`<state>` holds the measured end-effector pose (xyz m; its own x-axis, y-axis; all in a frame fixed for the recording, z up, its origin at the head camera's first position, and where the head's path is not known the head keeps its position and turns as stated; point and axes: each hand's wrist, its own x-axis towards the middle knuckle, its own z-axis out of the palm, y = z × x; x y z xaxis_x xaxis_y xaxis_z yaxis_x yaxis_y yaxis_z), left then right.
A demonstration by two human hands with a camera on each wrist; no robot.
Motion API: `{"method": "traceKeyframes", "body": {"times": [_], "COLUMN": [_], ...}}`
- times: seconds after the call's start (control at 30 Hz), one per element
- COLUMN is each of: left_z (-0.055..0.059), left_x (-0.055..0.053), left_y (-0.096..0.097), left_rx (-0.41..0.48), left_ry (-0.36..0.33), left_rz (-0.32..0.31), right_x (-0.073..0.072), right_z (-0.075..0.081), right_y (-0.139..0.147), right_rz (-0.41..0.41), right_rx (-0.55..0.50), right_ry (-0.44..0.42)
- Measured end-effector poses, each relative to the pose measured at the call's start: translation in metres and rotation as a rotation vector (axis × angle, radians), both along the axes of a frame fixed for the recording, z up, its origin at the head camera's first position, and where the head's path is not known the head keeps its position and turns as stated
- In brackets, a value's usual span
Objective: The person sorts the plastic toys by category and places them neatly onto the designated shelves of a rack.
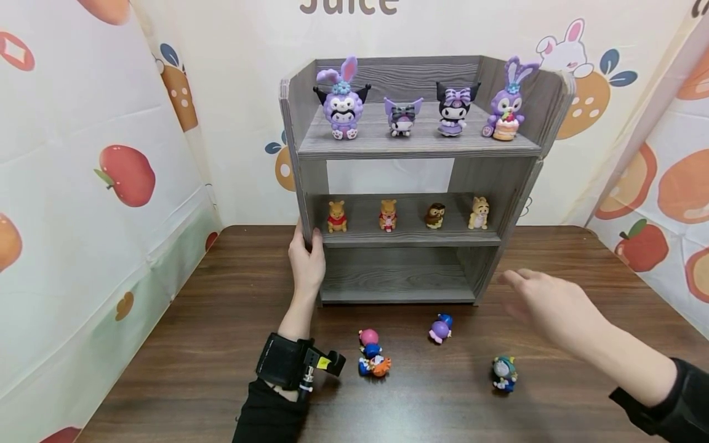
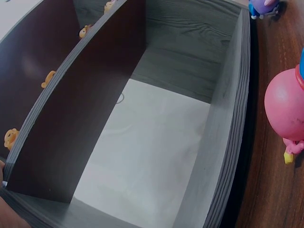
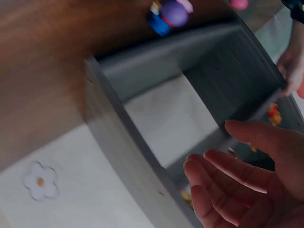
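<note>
A grey wooden shelf with three levels stands on the table. My left hand grips the edge of its left side panel, the thumb in front and the other fingers mostly hidden behind. To the right of the shelf, my right hand hovers over the table, its fingers loosely bent with nothing in them. In front of the shelf lie small figurines: a pink-and-blue one touching or beside an orange-and-blue one, a purple-and-blue one, and a grey-and-teal one nearest the right arm.
Several purple figurines, such as a rabbit-eared one, line the top level. On the middle level stand two bear figurines, an owl figurine and a pale yellow animal figurine. Fruit-printed sheets hang around the table.
</note>
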<state>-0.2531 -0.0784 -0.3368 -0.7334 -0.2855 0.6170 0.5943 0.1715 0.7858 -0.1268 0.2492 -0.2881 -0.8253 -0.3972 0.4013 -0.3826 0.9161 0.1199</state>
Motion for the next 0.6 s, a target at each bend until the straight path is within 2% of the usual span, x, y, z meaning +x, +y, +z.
{"method": "traceKeyframes", "body": {"times": [0.27, 0.43, 0.6], "left_z": [-0.001, 0.000, 0.000], "left_x": [0.000, 0.000, 0.000], "left_y": [0.000, 0.000, 0.001], "left_rx": [-0.006, -0.004, 0.001], "left_ry": [0.007, 0.004, 0.014], "left_rz": [0.028, 0.021, 0.017], "right_x": [0.002, 0.000, -0.003], "right_z": [-0.039, -0.058, -0.069], "right_y": [0.016, 0.024, 0.032], "right_rz": [-0.039, 0.020, 0.064], "right_rx": [-0.076, -0.139, -0.197], "right_ry": [-0.243, -0.376, -0.524]}}
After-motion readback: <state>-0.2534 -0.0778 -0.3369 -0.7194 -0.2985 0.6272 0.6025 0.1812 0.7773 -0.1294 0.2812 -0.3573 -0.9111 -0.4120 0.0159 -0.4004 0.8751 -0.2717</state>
